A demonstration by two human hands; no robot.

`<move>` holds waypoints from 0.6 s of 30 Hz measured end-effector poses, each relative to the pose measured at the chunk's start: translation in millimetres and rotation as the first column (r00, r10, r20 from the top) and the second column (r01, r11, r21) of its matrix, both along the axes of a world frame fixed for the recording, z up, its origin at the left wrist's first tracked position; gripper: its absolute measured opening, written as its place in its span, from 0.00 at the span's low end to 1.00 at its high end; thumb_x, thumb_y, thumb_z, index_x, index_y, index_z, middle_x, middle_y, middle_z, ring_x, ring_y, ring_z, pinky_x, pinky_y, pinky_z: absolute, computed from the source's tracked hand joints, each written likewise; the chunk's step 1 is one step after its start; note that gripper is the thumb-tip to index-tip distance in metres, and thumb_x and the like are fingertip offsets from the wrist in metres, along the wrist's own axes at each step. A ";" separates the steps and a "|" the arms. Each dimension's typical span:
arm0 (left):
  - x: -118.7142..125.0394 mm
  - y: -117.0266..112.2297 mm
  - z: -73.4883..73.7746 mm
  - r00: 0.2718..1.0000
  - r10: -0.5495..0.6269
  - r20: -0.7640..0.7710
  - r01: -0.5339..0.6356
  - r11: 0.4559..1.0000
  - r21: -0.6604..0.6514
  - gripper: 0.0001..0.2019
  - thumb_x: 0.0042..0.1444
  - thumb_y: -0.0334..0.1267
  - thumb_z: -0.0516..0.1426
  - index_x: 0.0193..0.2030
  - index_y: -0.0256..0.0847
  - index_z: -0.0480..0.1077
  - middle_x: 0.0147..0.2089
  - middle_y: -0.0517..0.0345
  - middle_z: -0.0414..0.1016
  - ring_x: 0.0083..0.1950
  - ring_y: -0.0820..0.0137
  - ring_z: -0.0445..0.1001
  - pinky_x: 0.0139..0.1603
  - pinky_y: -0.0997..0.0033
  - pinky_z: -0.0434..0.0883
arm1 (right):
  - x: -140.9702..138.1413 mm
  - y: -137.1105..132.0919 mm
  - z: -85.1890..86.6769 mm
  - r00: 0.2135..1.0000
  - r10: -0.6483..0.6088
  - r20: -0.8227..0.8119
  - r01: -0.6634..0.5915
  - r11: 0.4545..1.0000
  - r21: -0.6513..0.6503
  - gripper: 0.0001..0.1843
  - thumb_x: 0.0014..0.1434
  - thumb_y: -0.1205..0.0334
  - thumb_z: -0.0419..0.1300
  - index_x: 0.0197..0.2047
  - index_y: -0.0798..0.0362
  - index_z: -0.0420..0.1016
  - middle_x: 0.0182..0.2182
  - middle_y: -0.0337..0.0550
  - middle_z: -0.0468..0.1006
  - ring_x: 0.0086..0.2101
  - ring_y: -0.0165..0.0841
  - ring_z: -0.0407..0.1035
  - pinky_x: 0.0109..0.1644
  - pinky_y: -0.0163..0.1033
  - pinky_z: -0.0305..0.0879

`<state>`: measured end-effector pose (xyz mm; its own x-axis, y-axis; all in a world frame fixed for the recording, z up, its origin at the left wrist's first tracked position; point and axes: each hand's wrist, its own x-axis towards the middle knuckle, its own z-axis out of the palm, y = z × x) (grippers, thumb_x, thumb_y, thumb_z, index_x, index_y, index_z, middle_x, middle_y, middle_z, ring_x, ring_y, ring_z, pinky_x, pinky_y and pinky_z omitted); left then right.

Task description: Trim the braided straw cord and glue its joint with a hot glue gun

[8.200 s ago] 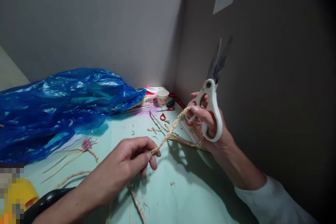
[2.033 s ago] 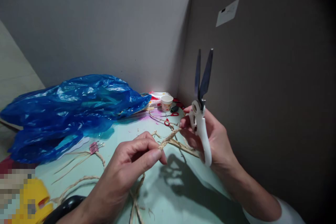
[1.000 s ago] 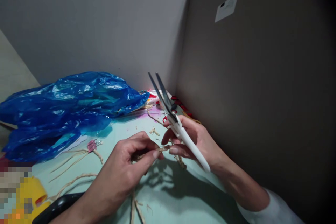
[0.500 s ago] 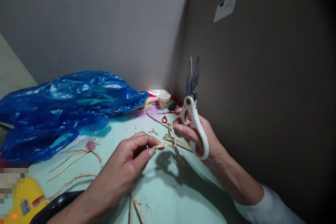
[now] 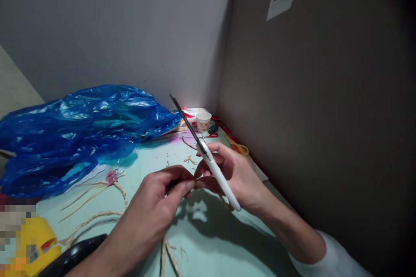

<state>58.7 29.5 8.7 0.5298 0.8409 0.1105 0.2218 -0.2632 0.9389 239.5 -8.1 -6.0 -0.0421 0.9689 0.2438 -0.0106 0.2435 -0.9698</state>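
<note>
Over the pale green tabletop (image 5: 203, 262), your left hand (image 5: 169, 194) pinched a straw braid (image 5: 224, 202) between thumb and fingers, that stretch mostly hidden by the grip. Your right hand (image 5: 238, 175) held the white-handled scissors (image 5: 212, 168), blades seen nearly edge-on and pointing up and leftward; its fingertips met your left ones at the braid, though how much straw they pinched couldn't be told. More braid showed just below the scissors' handle. To the left, a pink binder clip (image 5: 112, 177) gripped another braid near the blue plastic bag (image 5: 97, 117), and a paper cup (image 5: 203, 122) stood at the back.
</note>
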 end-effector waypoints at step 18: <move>0.4 2.0 8.6 0.995 -0.058 -0.076 0.065 0.995 0.082 0.09 0.57 0.38 0.59 0.29 0.43 0.79 0.27 0.64 0.76 0.27 0.73 0.67 0.28 0.76 0.62 | 7.6 8.6 -6.9 0.934 -0.114 -0.339 0.125 0.992 0.009 0.16 0.52 0.58 0.71 0.41 0.52 0.71 0.25 0.32 0.66 0.26 0.26 0.57 0.30 0.34 0.54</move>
